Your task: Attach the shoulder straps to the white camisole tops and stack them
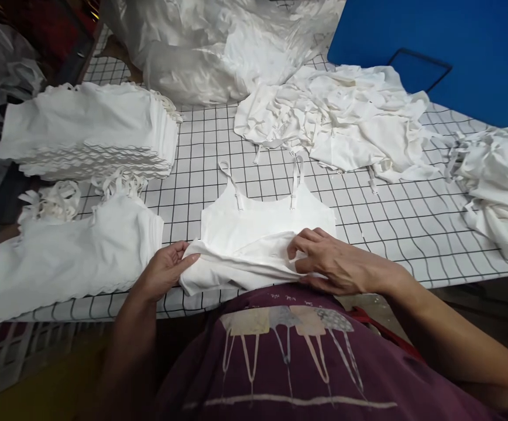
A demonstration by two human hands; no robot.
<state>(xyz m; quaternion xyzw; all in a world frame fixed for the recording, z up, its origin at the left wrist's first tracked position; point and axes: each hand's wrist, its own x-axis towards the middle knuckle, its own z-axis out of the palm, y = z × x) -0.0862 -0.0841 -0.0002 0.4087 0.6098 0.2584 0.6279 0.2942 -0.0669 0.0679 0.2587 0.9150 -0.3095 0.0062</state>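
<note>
A white camisole point(258, 219) lies on the checked cloth in front of me, its two thin straps pointing away. Its lower part is bunched and turned up near the table's front edge. My left hand point(164, 269) pinches the left end of this turned-up part between thumb and fingers. At the other end, my right hand point(324, 260) grips the fabric with curled fingers, the thumb partly hidden under the hand. Just left of my left hand is a short stack of white camisoles point(74, 251), straps at its far side.
A tall neat stack of folded white garments point(87, 128) stands at the back left. Loose white garments point(333, 123) lie heaped at the back, with another heap point(504, 181) at the right. Behind are a clear plastic bag point(219, 52) and a blue panel point(447, 47).
</note>
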